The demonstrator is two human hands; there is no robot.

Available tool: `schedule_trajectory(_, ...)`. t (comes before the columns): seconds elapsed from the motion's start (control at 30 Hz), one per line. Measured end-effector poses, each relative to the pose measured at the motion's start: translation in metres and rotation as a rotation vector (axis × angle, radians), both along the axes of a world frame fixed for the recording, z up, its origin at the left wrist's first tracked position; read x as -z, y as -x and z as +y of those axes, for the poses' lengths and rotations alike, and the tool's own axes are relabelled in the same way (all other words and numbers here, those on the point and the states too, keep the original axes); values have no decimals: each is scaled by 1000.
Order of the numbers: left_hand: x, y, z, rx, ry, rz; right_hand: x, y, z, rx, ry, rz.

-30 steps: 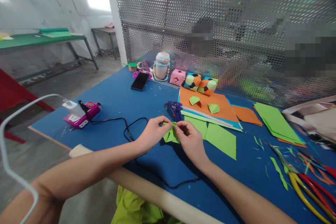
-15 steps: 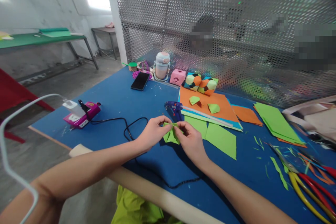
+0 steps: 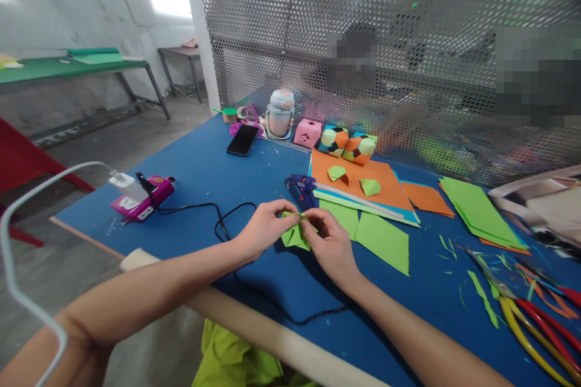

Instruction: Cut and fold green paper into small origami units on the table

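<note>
Between my two hands is a folded piece of green paper [image 3: 296, 237], held just above the blue table. My left hand [image 3: 264, 228] pinches its left upper edge with thumb and fingers. On the other side, my right hand [image 3: 330, 243] pinches the right upper edge, and the thumbs almost meet at the top. My fingers hide part of the folds. Just beyond the hands stands a blue hot glue gun [image 3: 302, 186] with a long glue stick in it. Flat green paper pieces [image 3: 384, 240] lie to the right of my right hand.
Two small folded green pieces [image 3: 370, 186] rest on orange paper [image 3: 390, 184]. Paper balls [image 3: 334, 140], a bottle [image 3: 280, 113] and a phone [image 3: 242, 140] stand farther back. Scissors [image 3: 512, 302] lie at right; a black cord [image 3: 267, 299] runs from the pink power strip [image 3: 145, 199]. A pale tube [image 3: 272, 338] crosses the front.
</note>
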State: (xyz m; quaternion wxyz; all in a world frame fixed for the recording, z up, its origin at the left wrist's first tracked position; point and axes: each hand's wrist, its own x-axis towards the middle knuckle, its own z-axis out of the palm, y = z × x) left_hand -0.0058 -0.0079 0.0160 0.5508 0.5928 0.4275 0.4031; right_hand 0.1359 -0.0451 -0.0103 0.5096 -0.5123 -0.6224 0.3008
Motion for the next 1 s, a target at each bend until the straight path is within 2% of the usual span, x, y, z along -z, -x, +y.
schedule_trajectory(0.13, -4, 3, 1, 18, 62, -30, 0, -1, -1, 4, -64, -9)
schedule_trajectory(0.33, -10, 5, 1, 73, 260, -139, -4, 0, -2, 32, -85, -43)
schedule_trajectory(0.5, -9, 5, 1, 76, 282, -173, -6, 1, -1, 32, -157, -125)
schedule_trajectory(0.7, -4, 5, 2, 53, 86, -44, -7, 0, -3, 11, -234, -192)
schedule_trajectory(0.9, -4, 7, 2, 20, -73, 75, -9, 3, -3, 44, -54, -136)
schedule_trajectory(1.0, -4, 8, 2, 45, -192, 147, -9, 3, -1, 47, -81, -210)
